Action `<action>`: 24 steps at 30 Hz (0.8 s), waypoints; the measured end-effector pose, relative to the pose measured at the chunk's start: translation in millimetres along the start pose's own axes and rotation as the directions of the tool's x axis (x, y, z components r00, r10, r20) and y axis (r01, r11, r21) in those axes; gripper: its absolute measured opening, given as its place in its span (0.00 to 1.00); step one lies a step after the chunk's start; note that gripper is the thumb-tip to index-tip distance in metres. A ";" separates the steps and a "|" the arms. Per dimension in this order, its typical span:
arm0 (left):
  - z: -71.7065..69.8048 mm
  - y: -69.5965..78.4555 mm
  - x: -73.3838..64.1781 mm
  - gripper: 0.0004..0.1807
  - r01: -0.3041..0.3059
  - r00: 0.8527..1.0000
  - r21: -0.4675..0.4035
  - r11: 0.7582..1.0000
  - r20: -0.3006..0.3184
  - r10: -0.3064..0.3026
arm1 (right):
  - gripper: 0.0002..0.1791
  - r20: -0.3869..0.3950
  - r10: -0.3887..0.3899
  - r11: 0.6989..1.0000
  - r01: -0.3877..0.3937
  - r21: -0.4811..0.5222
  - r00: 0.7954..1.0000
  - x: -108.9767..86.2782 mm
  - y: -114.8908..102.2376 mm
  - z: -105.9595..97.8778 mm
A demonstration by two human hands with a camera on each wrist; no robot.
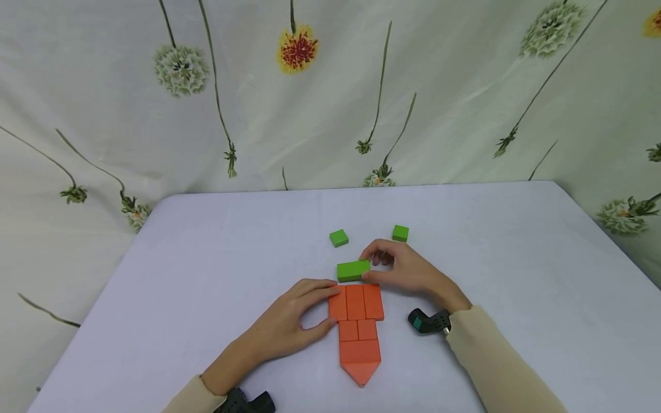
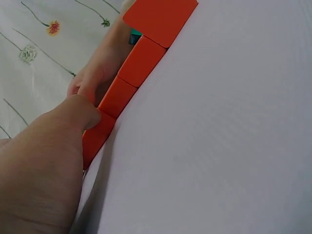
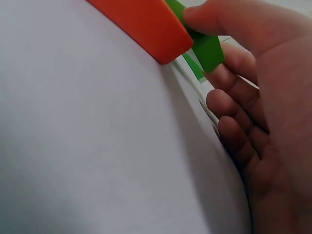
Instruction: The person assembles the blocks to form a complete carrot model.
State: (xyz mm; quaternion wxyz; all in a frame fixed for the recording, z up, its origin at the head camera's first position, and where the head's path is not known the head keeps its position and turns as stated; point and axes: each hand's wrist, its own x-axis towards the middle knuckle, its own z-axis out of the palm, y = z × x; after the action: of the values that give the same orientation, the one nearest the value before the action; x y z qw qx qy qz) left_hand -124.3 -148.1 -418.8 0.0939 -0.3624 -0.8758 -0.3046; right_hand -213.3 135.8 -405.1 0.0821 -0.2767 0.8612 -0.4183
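Observation:
My right hand (image 1: 400,267) pinches the right end of a green block (image 1: 351,272) between thumb and fingers. That long block lies just beyond a row of upright-looking orange blocks (image 1: 355,303). In the right wrist view, the thumb presses the green block (image 3: 209,53) from one side, with fingers on the other. My left hand (image 1: 286,321) holds the leftmost orange block (image 1: 337,307), its fingertips at the far corner and its thumb at the near one. Closer to me are two small orange blocks (image 1: 357,330), a wider orange block (image 1: 360,351) and an orange triangle (image 1: 361,371).
Two small green blocks lie farther back: one on the left (image 1: 339,238), another on the right (image 1: 400,233) behind my right hand. A white cloth covers the table (image 1: 206,258). Behind it hangs a flower-printed curtain (image 1: 320,115). Black wrist devices (image 1: 428,321) sit at both wrists.

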 end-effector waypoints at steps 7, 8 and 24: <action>0.5 -0.3 0.2 0.29 -0.003 1.000 -0.004 1.000 -0.002 0.003 | 0.13 0.047 -0.017 1.000 0.018 -0.019 0.999 -0.2 1.3 -0.4; 0.7 -0.5 -0.1 0.29 -0.006 1.000 -0.002 1.000 -0.005 0.006 | 0.14 0.053 -0.021 1.000 0.022 -0.018 0.998 -0.4 1.2 -0.6; -0.3 1.7 0.8 0.29 0.014 1.000 0.002 1.000 0.003 -0.014 | 0.11 0.086 -0.076 0.997 0.076 0.004 0.993 1.0 4.3 -1.8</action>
State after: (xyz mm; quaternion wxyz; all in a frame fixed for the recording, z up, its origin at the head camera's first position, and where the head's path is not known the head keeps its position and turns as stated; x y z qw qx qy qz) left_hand -123.7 -146.8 -417.4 0.0909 -0.3568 -0.8787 -0.3039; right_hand -216.6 138.6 -407.1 0.1034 -0.3270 0.8456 -0.4089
